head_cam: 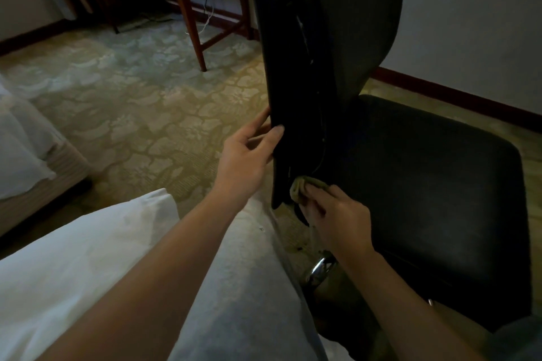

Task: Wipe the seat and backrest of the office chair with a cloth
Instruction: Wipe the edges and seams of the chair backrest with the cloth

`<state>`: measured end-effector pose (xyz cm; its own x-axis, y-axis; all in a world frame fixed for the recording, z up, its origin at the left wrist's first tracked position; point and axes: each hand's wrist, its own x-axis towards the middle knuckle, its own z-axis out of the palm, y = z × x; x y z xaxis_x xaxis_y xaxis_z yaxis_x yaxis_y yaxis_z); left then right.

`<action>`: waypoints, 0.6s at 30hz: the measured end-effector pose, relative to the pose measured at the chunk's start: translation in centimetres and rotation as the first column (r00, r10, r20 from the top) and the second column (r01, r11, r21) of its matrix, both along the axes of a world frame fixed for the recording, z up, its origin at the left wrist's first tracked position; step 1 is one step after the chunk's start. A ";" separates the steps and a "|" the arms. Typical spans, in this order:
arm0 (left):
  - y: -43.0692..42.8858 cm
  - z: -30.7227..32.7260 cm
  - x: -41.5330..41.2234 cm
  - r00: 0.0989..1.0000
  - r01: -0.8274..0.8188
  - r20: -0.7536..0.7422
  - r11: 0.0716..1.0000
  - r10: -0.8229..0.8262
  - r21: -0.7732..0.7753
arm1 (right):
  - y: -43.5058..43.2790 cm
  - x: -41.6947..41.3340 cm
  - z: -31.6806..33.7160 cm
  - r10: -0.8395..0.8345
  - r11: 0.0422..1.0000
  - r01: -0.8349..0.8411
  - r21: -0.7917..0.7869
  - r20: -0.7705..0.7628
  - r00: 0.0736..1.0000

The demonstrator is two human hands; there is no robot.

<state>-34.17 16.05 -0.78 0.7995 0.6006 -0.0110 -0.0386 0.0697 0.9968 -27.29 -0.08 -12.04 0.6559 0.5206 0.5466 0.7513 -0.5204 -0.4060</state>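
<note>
A black office chair stands in front of me, its tall backrest (337,37) seen edge-on and its padded seat (434,184) to the right. My left hand (246,155) grips the backrest's left edge, thumb on the near face and fingers behind. My right hand (334,214) holds a small olive-green cloth (302,187) bunched against the lower end of the backrest, where it meets the seat. Most of the cloth is hidden under my fingers.
A white bed corner (102,258) lies under my left arm, another bed (26,161) at the left. A wooden desk (187,8) with a cable stands behind on patterned carpet (140,102). The chair's chrome base (319,269) shows below. A wall (469,23) is close behind the chair.
</note>
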 end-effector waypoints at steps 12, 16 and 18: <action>-0.7 -0.5 0.1 0.999 -0.035 0.015 0.999 0.035 0.008 | 4.2 1.1 1.7 0.072 0.987 -0.086 0.138 0.103 0.992; -1.1 -0.7 0.1 0.999 -0.034 0.025 0.999 0.034 -0.008 | 3.9 1.0 -0.2 0.045 0.999 -0.046 0.025 0.040 0.998; -1.2 -0.7 0.2 0.999 -0.031 0.024 0.999 0.032 -0.004 | 3.7 0.9 -0.6 0.027 0.997 -0.029 -0.078 -0.028 0.999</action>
<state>-33.97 14.84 -1.52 0.7803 0.6254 0.0056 -0.0650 0.0721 0.9953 -26.38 3.58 -12.63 0.6545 0.5791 0.4860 0.7552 -0.5303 -0.3852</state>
